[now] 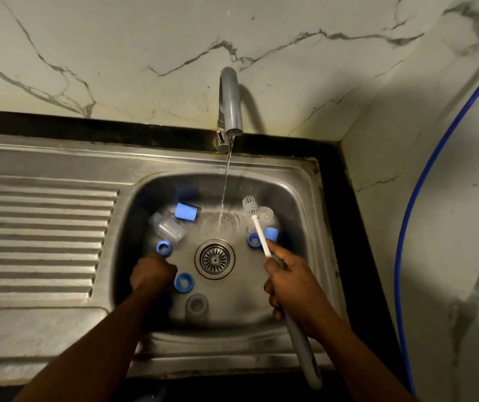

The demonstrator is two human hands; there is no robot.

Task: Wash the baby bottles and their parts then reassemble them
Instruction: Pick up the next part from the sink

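Observation:
Baby-bottle parts lie in the steel sink [296, 198]: a clear bottle [168, 227] on its side, a light blue cap [186, 211], blue rings [164, 247] [184, 282] [252, 239], another blue cap [272, 234], a grey ring [197, 305] and a clear dome piece [266, 212]. My right hand [293, 282] grips the grey handle of a bottle brush [260, 230]; its bristle head sits by the clear dome. My left hand [152, 272] is low in the basin with fingers curled downward beside a blue ring. What lies under it is hidden.
The tap [230, 103] runs a thin stream [225, 187] onto the basin floor behind the drain [215, 259]. A ribbed drainboard [43, 227] lies to the left. A blue hose [424, 175] hangs along the marble wall on the right.

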